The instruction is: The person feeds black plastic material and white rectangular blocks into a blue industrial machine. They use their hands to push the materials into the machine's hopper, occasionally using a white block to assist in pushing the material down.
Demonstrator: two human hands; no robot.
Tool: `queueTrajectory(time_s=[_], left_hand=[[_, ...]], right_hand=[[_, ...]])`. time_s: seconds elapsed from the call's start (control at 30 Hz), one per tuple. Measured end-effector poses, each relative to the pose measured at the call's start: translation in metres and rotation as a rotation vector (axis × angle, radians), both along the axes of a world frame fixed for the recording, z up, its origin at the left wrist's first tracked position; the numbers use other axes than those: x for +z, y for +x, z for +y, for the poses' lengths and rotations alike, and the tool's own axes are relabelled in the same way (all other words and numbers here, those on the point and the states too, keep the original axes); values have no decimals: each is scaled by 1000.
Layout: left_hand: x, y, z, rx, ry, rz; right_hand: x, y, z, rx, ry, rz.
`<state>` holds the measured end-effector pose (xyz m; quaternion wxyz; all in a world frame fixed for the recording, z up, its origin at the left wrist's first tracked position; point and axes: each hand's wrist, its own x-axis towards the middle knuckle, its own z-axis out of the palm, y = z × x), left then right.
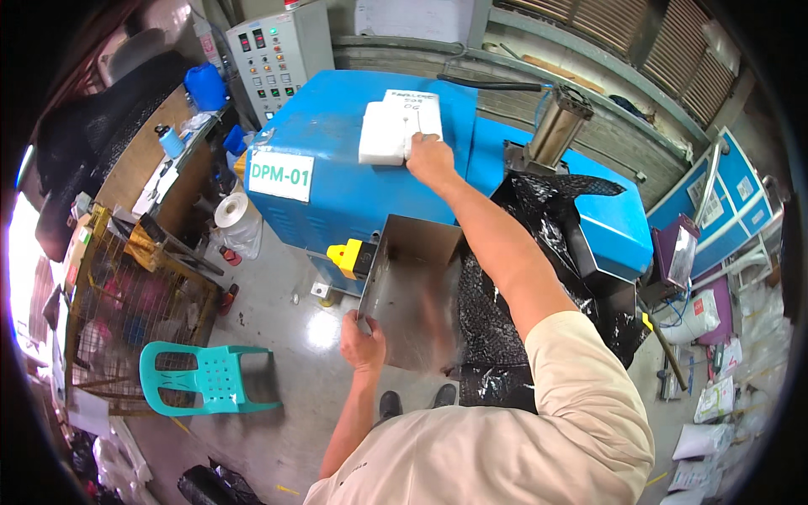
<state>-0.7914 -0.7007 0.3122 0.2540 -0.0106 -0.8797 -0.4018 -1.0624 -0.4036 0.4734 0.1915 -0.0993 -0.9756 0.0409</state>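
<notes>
My right hand (431, 160) reaches forward over the top of a blue machine (337, 109). Its fingers are closed at the right edge of a white block (383, 135), which lies against a second white piece with handwriting (425, 105). Part of the grip is hidden by the hand itself. Lower down, my left hand (363, 341) is wrapped round the near left edge of an open sheet-metal tray (412, 295). This tray juts out from the machine's front towards me and shows a shiny bare inside.
Black plastic film (497, 337) hangs right of the tray. A yellow-and-black switch box (349, 258) sits left of it. A green plastic chair (206, 379) stands on the floor, near a wire cage (126, 320). Behind are a control panel (278, 59) and a metal cylinder (560, 126).
</notes>
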Motion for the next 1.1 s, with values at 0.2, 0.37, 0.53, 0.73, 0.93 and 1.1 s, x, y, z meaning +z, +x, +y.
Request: queueTrajectory(time_s=[0.2,0.37,0.53,0.73,0.93,1.1], left_hand=[[-2,0,0,4,-62,30],[-5,4,-5,-10,-42,34],[9,6,-4,-57,2,-60],[5,1,-4,-50,-20,-130],[10,2,-4,-55,-25,-173],[2,6,-5,-26,-30,-83]], right_hand=[[76,140,26,-193,-252,126],[124,316,123,-331,-353,298],[164,429,118,-404,-320,269],[87,407,106,-555,-211,-13],[16,369,106,-433,-405,-43],[-24,346,116,-486,-399,-21]])
